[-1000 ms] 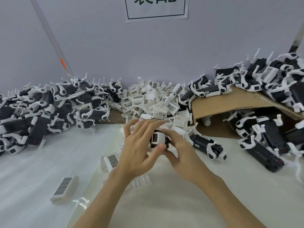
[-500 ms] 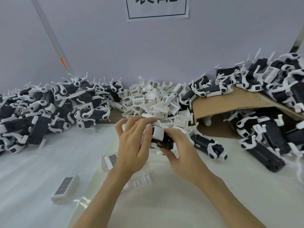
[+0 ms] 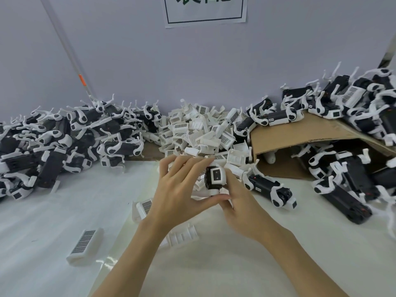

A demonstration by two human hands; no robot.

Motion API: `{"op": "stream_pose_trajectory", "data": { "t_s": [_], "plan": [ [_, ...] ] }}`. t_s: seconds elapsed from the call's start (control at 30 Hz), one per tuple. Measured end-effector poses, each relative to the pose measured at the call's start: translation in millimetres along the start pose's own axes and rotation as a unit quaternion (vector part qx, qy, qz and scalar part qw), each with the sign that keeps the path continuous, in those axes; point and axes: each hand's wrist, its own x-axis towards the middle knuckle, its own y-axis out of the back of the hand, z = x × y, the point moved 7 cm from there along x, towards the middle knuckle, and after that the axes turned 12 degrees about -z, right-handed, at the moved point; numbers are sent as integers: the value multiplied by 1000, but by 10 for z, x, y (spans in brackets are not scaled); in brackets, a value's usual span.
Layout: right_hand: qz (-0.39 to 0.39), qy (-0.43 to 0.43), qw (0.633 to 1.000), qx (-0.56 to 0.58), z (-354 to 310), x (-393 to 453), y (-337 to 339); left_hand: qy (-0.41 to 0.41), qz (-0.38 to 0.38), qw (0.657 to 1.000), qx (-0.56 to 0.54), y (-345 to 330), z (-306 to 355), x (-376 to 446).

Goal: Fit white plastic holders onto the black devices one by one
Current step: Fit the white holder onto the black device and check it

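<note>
Right now both hands are meeting over the middle of the white table (image 3: 53, 221), holding one black device (image 3: 211, 181) between them, end-on to the camera. The left hand (image 3: 177, 189) is wrapping its grip around the device from the left, fingers curling over the top and the thumb reaching underneath. The right hand (image 3: 244, 209) is gripping it from the right and below, its thumb tip touching the left thumb under the device. A white holder (image 3: 217, 177) with a small dark window is sitting on the near end of the device; how far it is seated I cannot tell.

Just behind the hands a heap of loose white holders (image 3: 201, 131) is lying against the wall. To the left, a pile of black devices with white holders (image 3: 64, 142) is spreading along the table. To the right, more devices (image 3: 353, 103) are resting on top of a piece of brown cardboard (image 3: 300, 133) and beneath it. One fitted device (image 3: 272, 189) is lying just right of the hands. Two loose holders with barcode labels are lying on the table, one near the left wrist (image 3: 144, 207) and one farther left (image 3: 85, 245). A ribbed white piece (image 3: 182, 235) is peeking out under the left forearm. A paper sign (image 3: 205, 9) is hanging on the wall.
</note>
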Motion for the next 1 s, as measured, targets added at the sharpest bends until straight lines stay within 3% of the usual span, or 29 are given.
{"op": "stream_pose_trajectory", "data": {
  "t_s": [0.27,0.4,0.53,0.6,0.7,0.8,0.9,1.0],
  "plan": [
    [-20,-4,1000,-19,-11,1,-63,73,-45,986,-141,-52,-139,-6],
    [2,-34,997,-75,21,-23,8,167,-72,957,-225,-131,-312,-33],
    [13,-44,994,-100,27,-38,85,174,-133,941,-260,-234,-332,-85],
    [30,-48,998,-39,32,-46,128,224,-117,928,-275,-263,-401,-100],
    [41,-67,987,139,82,-25,164,299,-48,884,-356,-265,-541,-129],
    [16,-100,976,191,153,-5,126,329,-17,847,-417,-299,-615,-165],
    [28,-104,970,216,172,5,133,329,-32,850,-411,-316,-601,-172],
    [92,-68,975,189,172,-15,268,337,-49,880,-332,-337,-610,-177]
  ]
}}
